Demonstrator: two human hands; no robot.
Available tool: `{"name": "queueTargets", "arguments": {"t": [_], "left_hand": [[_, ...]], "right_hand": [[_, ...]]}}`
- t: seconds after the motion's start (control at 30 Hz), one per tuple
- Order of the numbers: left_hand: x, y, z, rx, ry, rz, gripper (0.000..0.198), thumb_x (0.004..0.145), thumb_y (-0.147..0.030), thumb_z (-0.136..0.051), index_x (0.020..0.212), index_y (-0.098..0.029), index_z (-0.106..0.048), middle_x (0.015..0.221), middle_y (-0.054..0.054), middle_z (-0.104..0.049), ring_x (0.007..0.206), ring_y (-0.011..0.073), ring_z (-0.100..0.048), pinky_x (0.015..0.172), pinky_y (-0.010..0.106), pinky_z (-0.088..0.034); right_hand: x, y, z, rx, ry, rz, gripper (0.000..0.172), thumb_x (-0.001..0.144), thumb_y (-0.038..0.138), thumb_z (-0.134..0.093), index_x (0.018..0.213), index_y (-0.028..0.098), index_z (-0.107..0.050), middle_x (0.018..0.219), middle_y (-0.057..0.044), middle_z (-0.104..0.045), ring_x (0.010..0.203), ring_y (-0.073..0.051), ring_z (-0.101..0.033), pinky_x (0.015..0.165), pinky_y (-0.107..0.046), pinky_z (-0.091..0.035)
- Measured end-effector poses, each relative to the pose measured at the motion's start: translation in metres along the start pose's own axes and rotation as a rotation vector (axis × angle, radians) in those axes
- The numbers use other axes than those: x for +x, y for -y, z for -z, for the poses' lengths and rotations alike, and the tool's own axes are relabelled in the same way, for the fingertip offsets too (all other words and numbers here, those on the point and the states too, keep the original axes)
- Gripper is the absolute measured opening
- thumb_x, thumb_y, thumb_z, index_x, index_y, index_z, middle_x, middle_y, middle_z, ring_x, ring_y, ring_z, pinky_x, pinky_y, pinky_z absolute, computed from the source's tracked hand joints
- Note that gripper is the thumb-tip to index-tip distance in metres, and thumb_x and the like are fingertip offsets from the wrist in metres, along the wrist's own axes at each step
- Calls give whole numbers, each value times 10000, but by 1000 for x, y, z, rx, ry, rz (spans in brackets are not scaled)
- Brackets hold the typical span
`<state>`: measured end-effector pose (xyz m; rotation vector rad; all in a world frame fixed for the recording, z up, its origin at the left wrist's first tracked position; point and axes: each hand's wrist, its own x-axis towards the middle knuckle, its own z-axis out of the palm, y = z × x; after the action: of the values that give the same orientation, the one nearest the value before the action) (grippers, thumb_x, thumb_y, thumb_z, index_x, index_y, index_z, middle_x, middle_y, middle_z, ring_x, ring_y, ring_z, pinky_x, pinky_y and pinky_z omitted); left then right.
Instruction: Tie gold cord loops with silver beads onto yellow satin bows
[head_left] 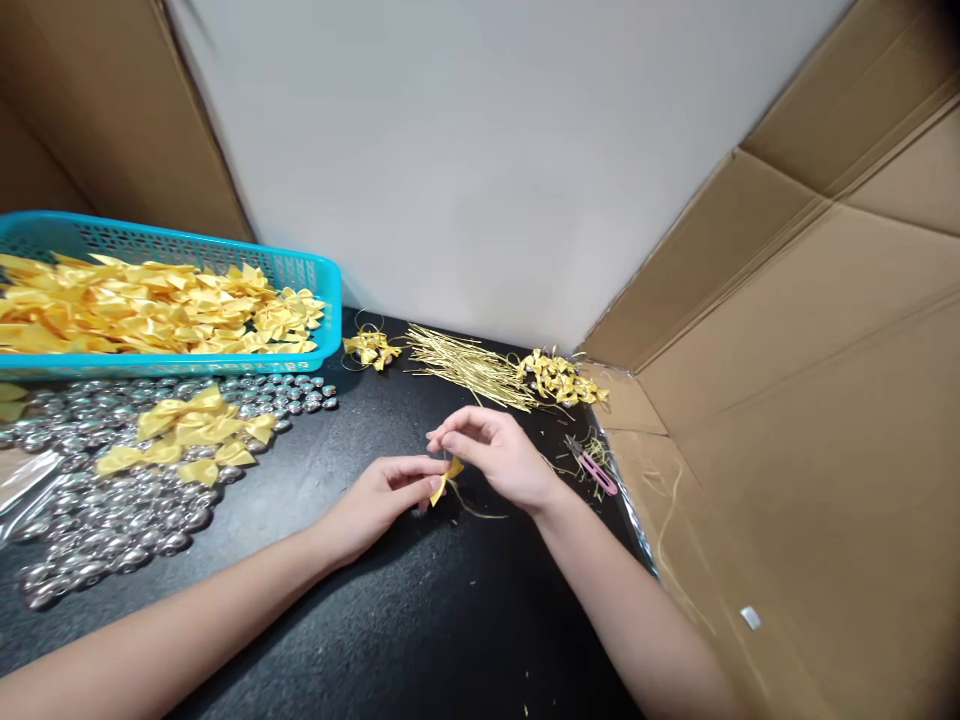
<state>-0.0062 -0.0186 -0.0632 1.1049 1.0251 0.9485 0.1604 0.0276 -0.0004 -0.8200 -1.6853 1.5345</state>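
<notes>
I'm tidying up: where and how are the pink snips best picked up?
Probably by the pink handle, with the right hand coming from the near side: the handle slants toward the wearer and rightward, while the metal blades point away.

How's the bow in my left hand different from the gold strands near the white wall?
The bow is broad and ribbon-like; the strands are thin and mostly straight. The bow is pinched in your left hand; the strands lie heaped on the black table. Both are yellowish.

A small yellow bow (451,477) is pinched tilted in the left hand (381,500).
</notes>
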Motion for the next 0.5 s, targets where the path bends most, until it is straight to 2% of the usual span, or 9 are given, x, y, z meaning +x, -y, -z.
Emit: {"name": "queueTargets", "arguments": {"t": [0.17, 0.3, 0.5], "left_hand": [[-2, -3, -2, 40, 41, -8, 293, 742, -388, -753, 941, -177, -800, 775, 44, -722, 668, 156, -551, 636, 254, -440], [0, -2, -1, 26, 48, 2, 331, 756, -395, -747, 1001, -176, -780, 764, 35, -709, 658, 144, -541, 629, 247, -427], [2, 0, 2, -32, 73, -24, 377, 786, -364, -725, 1119, -185, -731, 668, -25, -578, 601, 120, -475, 595, 238, -395]], "right_hand": [[10, 28, 3, 167, -74, 46, 286, 770, 478, -746, 812, 235, -599, 757, 33, -722, 700, -135, -705, 739, -333, -590], [18, 46, 10, 162, -153, 51, 270, 769, 449, -759, 818, 242, -594, 730, 49, -695, 615, -101, -653, 664, -281, -588], [21, 46, 14, 157, -215, 14, 224, 775, 376, -767, 800, 230, -598, 728, 38, -697, 631, -99, -647, 710, -283, -591]]}}
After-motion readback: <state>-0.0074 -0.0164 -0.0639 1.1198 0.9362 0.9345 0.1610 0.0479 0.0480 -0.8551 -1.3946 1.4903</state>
